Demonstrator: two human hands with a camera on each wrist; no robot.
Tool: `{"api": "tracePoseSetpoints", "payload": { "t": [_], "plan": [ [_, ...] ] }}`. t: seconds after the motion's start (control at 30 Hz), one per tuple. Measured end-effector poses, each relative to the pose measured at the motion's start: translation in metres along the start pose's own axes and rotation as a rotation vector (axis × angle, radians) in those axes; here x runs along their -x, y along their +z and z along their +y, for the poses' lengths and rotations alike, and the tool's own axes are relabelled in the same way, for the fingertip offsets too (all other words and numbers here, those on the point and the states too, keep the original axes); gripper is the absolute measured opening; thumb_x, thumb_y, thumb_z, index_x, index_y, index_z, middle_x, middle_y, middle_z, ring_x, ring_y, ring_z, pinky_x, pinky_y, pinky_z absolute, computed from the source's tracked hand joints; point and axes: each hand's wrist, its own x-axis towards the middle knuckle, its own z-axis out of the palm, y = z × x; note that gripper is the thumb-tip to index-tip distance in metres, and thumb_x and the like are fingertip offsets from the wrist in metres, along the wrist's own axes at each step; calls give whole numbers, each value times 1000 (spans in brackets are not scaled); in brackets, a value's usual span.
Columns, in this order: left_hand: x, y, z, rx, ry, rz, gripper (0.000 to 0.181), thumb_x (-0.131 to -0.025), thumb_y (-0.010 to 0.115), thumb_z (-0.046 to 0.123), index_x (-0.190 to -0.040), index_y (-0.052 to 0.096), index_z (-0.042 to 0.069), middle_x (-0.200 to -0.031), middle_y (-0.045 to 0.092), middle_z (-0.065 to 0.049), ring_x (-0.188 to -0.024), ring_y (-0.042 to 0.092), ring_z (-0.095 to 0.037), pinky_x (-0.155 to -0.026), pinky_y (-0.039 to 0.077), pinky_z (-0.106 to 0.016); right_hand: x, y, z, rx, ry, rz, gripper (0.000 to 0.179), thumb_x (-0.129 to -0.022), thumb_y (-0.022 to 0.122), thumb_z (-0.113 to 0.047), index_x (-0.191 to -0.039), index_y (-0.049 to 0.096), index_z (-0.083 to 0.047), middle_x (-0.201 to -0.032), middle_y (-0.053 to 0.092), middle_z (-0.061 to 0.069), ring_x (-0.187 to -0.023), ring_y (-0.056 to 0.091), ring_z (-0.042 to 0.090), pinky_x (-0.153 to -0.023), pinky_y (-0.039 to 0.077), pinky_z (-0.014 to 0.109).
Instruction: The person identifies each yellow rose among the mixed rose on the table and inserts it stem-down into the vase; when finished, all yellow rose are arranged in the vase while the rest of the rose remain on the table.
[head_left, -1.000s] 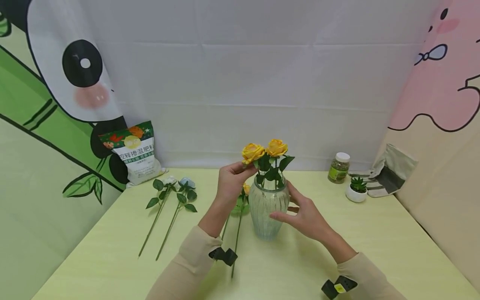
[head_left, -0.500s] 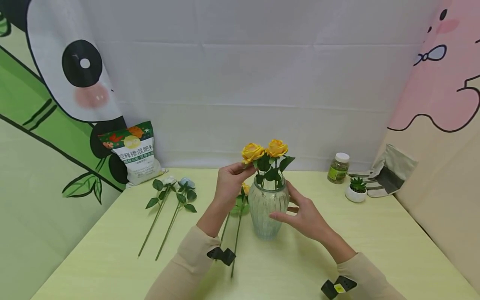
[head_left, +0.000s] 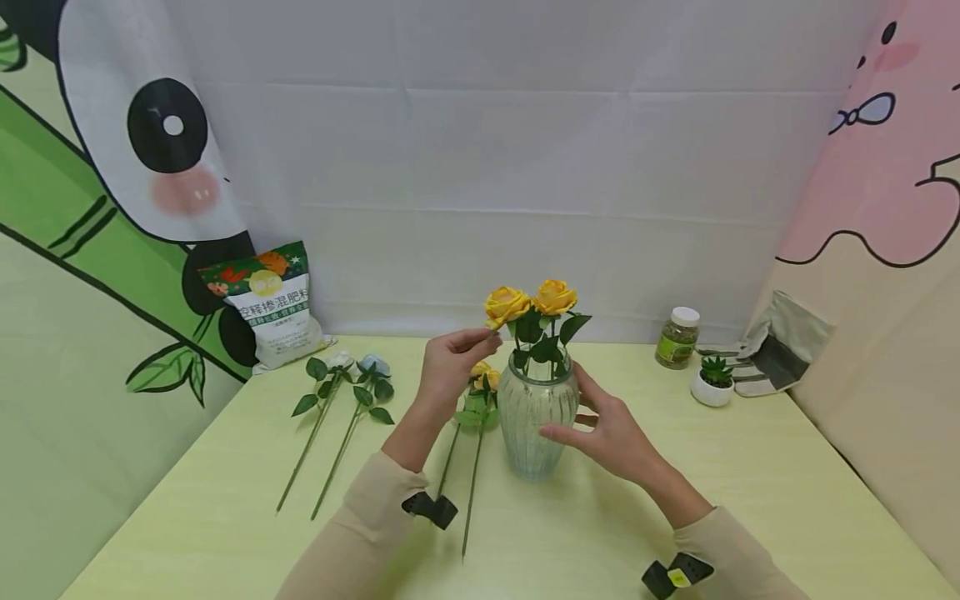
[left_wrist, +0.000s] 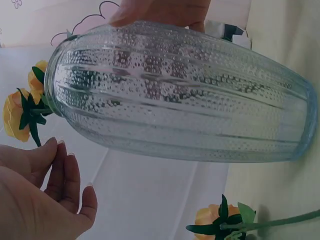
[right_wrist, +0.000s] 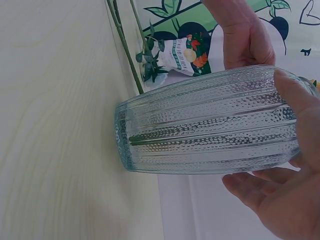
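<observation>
A ribbed, clear glass vase (head_left: 536, 425) stands upright on the table. Two yellow roses (head_left: 506, 307) with dark green leaves rise from its mouth. My right hand (head_left: 611, 429) holds the vase's right side, thumb across the front and fingers behind. Just left of the blooms is my left hand (head_left: 450, 371), its fingers loosely bent and nothing between them. In the left wrist view, the left thumb tip lies close to a hanging leaf (left_wrist: 35, 134). More yellow roses (head_left: 486, 377) lie on the table left of the vase, partly behind the left forearm.
White and pale blue roses (head_left: 372, 365) lie farther left. A fertilizer bag (head_left: 277, 308) leans at the back left. At the back right are a white-lidded jar (head_left: 677, 337), a small potted succulent (head_left: 714, 382) and a grey pouch (head_left: 783, 342) with metal tools beside it.
My left hand has let go below the left rose and drawn back a little to the left, uncovering more of the roses on the table. The right hand and vase stay put.
</observation>
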Motion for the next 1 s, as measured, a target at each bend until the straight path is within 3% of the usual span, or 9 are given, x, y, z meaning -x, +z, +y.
{"api": "tracePoseSetpoints", "payload": {
  "t": [0.13, 0.27, 0.4, 0.57, 0.7, 0.83, 1.0],
  "plan": [
    [-6, -11, -10, -35, -9, 21, 23, -92, 74, 12, -111, 75, -2, -98, 75, -7, -94, 69, -21, -89, 56, -33, 0, 0, -1, 2, -2, 1, 100, -85, 83, -31, -161, 19, -22, -159, 34, 7, -131, 51, 35, -95, 54, 45],
    [-11, -21, -21, -65, -24, 44, 25, -92, 76, 14, -111, 74, -3, -98, 75, -9, -94, 70, -29, -85, 58, -31, 1, 1, -1, -2, -3, 3, 101, -85, 83, -31, -161, 19, -20, -159, 34, 8, -131, 52, 35, -95, 54, 44],
    [-15, -30, -33, -109, -57, 57, 24, -92, 75, 12, -110, 74, -4, -99, 74, -12, -97, 69, -36, -89, 57, -39, 2, 1, 0, -4, -6, 4, 101, -85, 83, -31, -161, 19, -18, -159, 34, 9, -131, 52, 36, -95, 54, 44],
    [-21, -44, -54, -214, -89, 96, 19, -93, 73, 11, -107, 75, -2, -101, 73, -14, -97, 69, -35, -96, 52, -50, 2, 1, -1, -4, -5, 4, 102, -84, 83, -31, -161, 19, -16, -159, 34, 10, -131, 51, 36, -95, 54, 45],
    [-23, -52, -67, -339, -122, 129, 17, -94, 72, 11, -106, 76, -1, -101, 73, -17, -93, 70, -32, -90, 55, -49, 1, 1, -2, -4, -4, 1, 101, -84, 83, -31, -161, 19, -16, -160, 33, 10, -131, 51, 37, -95, 54, 46],
    [-24, -60, -77, -464, -195, 76, 17, -93, 71, 8, -106, 76, -2, -100, 73, -17, -87, 71, -27, -82, 58, -45, 1, 1, -2, -6, -6, 0, 101, -84, 83, -31, -161, 19, -16, -160, 32, 10, -132, 50, 37, -95, 54, 46],
    [-25, -68, -86, -544, -293, -75, 21, -94, 67, 3, -111, 72, -8, -100, 72, -18, -85, 71, -25, -75, 59, -37, 1, 1, -2, -2, -7, 0, 101, -85, 83, -31, -161, 19, -15, -160, 32, 10, -132, 51, 37, -95, 54, 45]
  ]
}}
